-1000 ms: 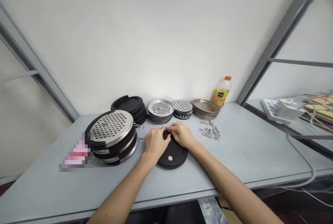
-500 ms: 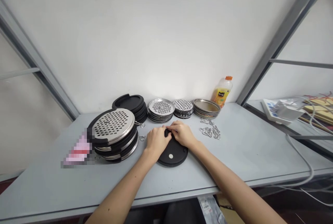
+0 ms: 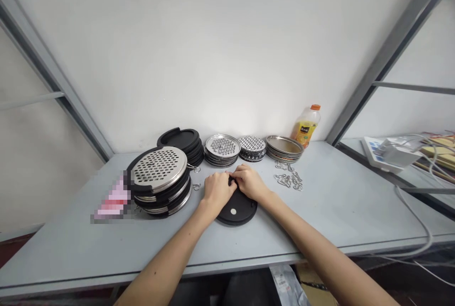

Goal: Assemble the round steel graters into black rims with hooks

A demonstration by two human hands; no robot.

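A round black disc (image 3: 239,208) with a small pale dot lies flat near the front of the table. My left hand (image 3: 218,188) grips its far left edge, and my right hand (image 3: 248,181) grips the far edge beside it. Both hands have curled fingers, with the fingertips meeting at the rim; what they press on there is hidden. Left of my hands stands a stack of round black holders with metal grater plates (image 3: 158,168), small metal clips hanging at its side. Loose metal clips (image 3: 289,178) lie right of my right hand.
Along the wall stand a pile of black round holders (image 3: 183,140), perforated grater discs (image 3: 223,147), spiked discs (image 3: 252,144) and shallow metal dishes (image 3: 284,144). A juice bottle (image 3: 308,128) stands behind the dishes. A power strip (image 3: 378,154) with cables sits at the right.
The view has shifted slightly, so the table things appear a little further right. My hands stay at the far edge of the black disc with almost no movement.
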